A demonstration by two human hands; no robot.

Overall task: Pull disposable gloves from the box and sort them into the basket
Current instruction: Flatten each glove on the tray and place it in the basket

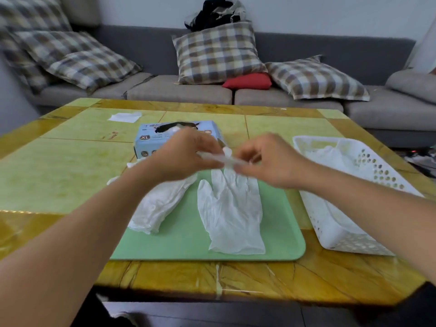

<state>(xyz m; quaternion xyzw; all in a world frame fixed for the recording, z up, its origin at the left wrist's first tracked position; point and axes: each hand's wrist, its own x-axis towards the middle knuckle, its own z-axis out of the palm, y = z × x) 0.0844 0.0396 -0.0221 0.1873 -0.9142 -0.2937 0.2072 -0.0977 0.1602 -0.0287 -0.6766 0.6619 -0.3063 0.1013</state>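
Head view, basket (335,234) holding gloves (330,154)

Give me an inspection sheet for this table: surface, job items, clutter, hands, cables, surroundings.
Surface: yellow-green tiled table, with a green tray on it.
Job's things: blue glove box behind the hands; white basket to the right with white gloves inside; two gloves flat on the tray; one stretched glove between the hands.
Clutter: white paper scrap at the far left.
Hands: left hand and right hand each pinch the stretched glove.
Cables: nothing seen.
Surroundings: grey sofa, plaid cushions, red cushion.
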